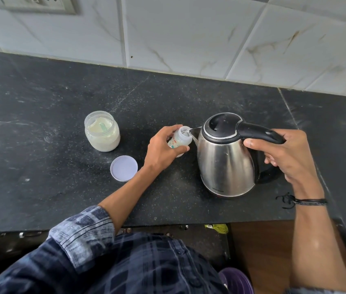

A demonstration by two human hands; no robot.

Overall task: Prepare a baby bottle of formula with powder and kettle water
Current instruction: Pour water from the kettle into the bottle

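Observation:
My left hand (163, 145) grips a small clear baby bottle (182, 139), open at the top, standing on the black counter (40, 115). My right hand (288, 151) holds the black handle of a steel kettle (225, 160), tilted left so its spout touches the bottle mouth. A thin stream of water runs into the bottle. To the left stands an open jar of pale formula powder (102, 132) with a green scoop inside. The jar's lilac lid (124, 168) lies flat in front of it.
A tiled wall (189, 35) rises behind the counter, with a socket plate (36, 3) at top left. The counter's front edge runs below my arms. A purple object (236, 281) sits on the floor below, and a yellow-green scrap (218, 228) lies under the edge.

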